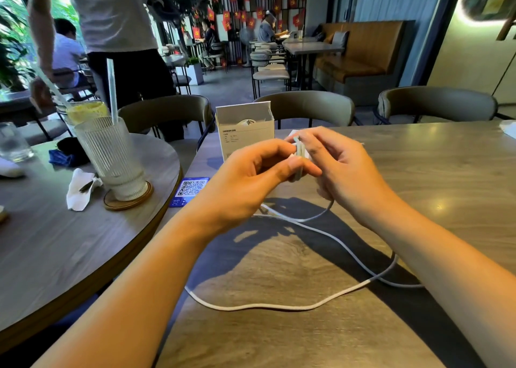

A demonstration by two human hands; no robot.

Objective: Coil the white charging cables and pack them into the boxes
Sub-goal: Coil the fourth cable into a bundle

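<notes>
cables: 1 (279,307) | boxes: 1 (245,133), perhaps more | glasses: 2 (111,155)

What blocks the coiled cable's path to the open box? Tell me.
Nothing visible does. Both hands, left hand and right hand, hold the cable just in front of the upright box, whose top is open.

The table (307,339) looks like grey wood grain with a smooth, faintly glossy finish. The cable (279,307) is white, matt, perhaps braided, though too blurred to tell. The box (245,135) is matt white card. The glass (111,155) is ribbed and clear, standing on a wooden coaster (128,200).
</notes>
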